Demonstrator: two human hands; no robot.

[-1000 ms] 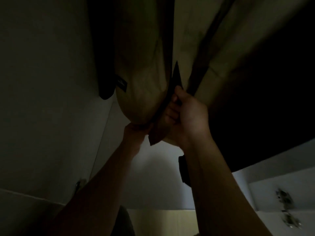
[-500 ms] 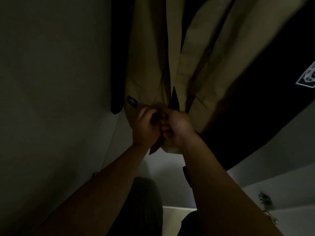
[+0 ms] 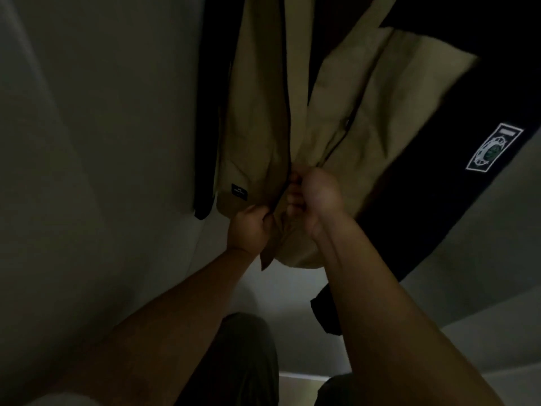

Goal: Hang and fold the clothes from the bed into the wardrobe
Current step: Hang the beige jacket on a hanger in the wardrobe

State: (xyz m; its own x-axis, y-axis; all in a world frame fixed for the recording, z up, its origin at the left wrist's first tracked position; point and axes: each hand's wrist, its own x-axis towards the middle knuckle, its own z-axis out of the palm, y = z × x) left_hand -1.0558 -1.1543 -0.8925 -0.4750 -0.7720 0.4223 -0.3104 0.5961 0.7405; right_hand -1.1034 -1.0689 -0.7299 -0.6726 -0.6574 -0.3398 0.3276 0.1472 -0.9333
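A beige jacket (image 3: pixel 257 118) hangs inside the dim wardrobe, with a small dark label near its lower left hem. My left hand (image 3: pixel 248 227) pinches the bottom edge of the jacket's left front panel. My right hand (image 3: pixel 317 194) grips the bottom of the right front panel just beside it, fingers curled into the cloth. Both hands meet at the jacket's front opening. The hanger and rail are out of view above.
A black garment (image 3: pixel 456 177) with a white and green patch (image 3: pixel 494 148) hangs to the right, touching the beige jacket. Another dark garment (image 3: pixel 205 142) hangs on the left. The wardrobe side wall (image 3: pixel 87 171) stands at left, the floor below.
The view has tipped, bringing the patch on the black garment into sight. My hands have drawn together at the jacket's lower front and shifted their hold on the hem.
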